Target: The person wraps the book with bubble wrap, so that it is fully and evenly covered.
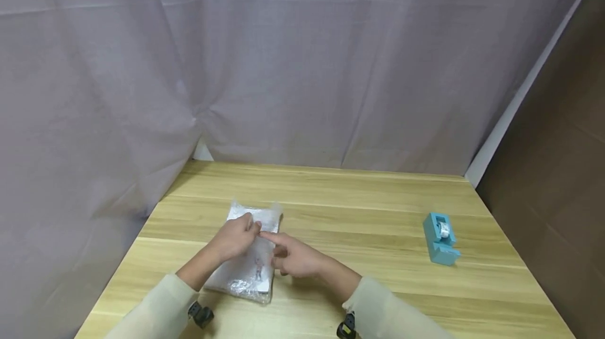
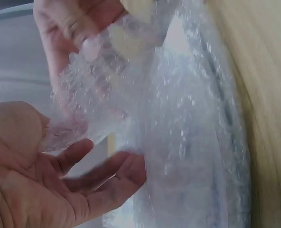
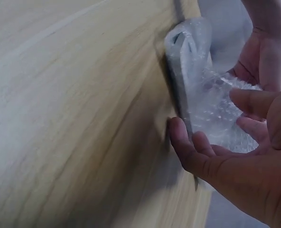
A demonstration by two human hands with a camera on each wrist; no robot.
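Observation:
A flat package in clear bubble wrap [image 1: 238,275] lies on the table at the left in the head view, with something white and a small print showing through. Over its upper part, my left hand [image 1: 236,237] pinches a loose flap of the wrap. From the other side my right hand [image 1: 300,257] holds the same flap, index finger stretched toward the left hand. In the left wrist view the raised bubble wrap flap [image 2: 95,90] runs between both hands. The right wrist view has the flap [image 3: 221,107] between the right thumb and fingers; the exact contact of some fingertips is hidden.
A light blue tape dispenser [image 1: 439,247] with a roll of tape stands on the right side of the wooden table [image 1: 359,213]. Grey curtains [image 1: 302,66] hang behind and at the left. A brown panel [image 1: 557,171] borders the right.

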